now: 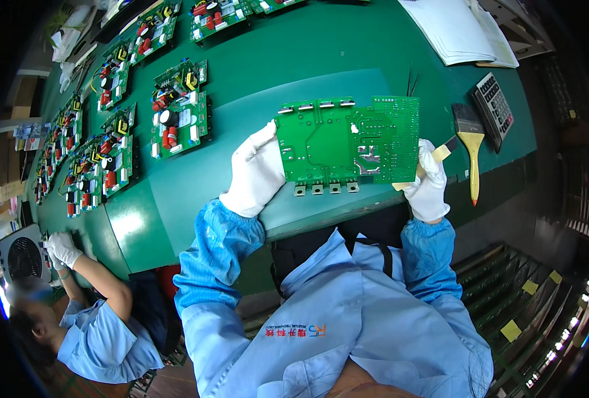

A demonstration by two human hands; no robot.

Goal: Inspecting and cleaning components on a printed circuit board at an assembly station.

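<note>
Both gloved hands gripped one green circuit board (349, 140) above the table's (294, 60) near edge, solder side up, metal tabs along its top and bottom edges; the left hand (257, 172) clasped its left end, the right hand (428, 182) its right. Just right of the right hand lay a yellow-handled brush (471, 147) and a calculator (494, 108). Populated boards (179, 109) lay left of the left hand.

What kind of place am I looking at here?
Probably an electronics assembly workshop. White-gloved hands, left hand and right hand, hold a bare green circuit board over a green workbench; rows of populated green circuit boards lie there, beside a yellow-handled brush.
</note>
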